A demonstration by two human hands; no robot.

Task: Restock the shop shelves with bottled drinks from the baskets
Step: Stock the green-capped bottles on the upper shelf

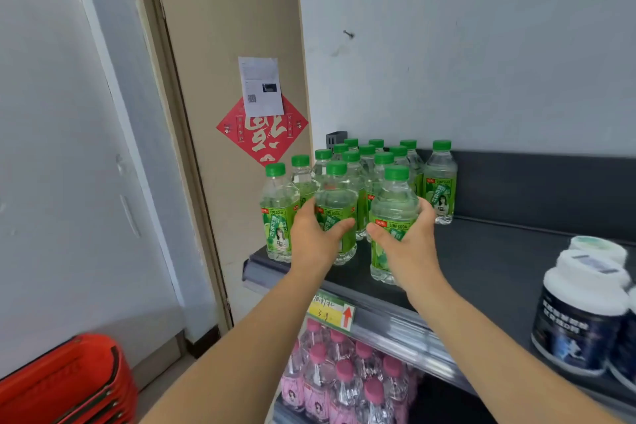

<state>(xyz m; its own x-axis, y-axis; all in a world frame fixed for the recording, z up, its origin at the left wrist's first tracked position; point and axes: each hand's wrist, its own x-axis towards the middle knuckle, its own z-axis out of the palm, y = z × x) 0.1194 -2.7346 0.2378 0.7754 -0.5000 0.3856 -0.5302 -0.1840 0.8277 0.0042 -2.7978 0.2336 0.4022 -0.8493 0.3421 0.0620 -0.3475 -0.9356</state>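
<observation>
Bottles (335,203) upright, caps (396,173) up, in hands (313,237)

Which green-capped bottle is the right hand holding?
The front-right lime soda bottle, nearest the shelf edge, gripped by the right hand; the left hand holds the neighbouring bottle.

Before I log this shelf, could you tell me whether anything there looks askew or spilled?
Nothing stands out: the lime soda bottles on the top shelf stand upright, including those the left hand and right hand hold.
</observation>
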